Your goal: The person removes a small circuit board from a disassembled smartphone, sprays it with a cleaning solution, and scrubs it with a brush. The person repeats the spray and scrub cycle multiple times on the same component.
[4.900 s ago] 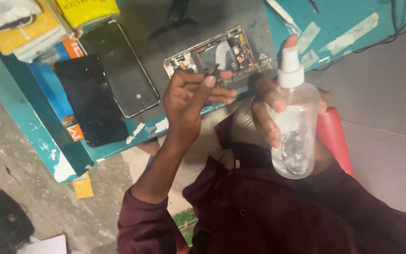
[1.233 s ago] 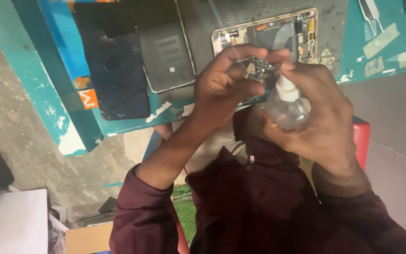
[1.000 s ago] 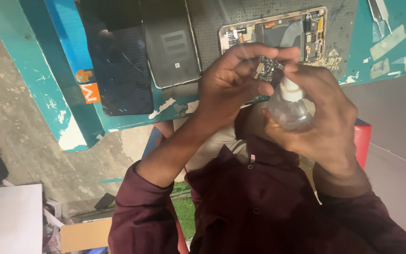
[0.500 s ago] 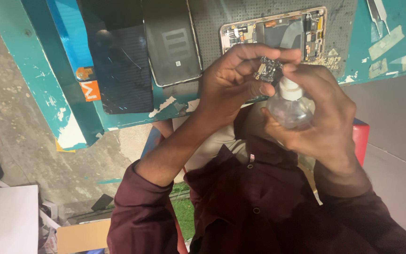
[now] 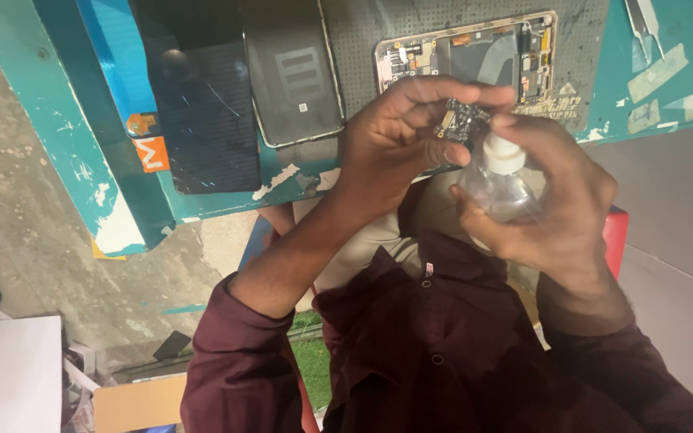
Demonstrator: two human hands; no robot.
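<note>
Head view: left hand [image 5: 391, 144] pinches small circuit board [image 5: 460, 123], right hand [image 5: 551, 204] wrapped around spray bottle [image 5: 500, 180], nozzle at board; opened phone [image 5: 475, 60] waits at bench's near edge, unassembled.

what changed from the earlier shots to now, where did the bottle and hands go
The right hand brought the clear plastic spray bottle from upright at the side up to the left hand, its white nozzle now close to the small dark circuit board pinched in the left fingers. Over the last second the grips barely shifted. The opened phone frame and two dark flat panels remain on the teal workbench.
</note>
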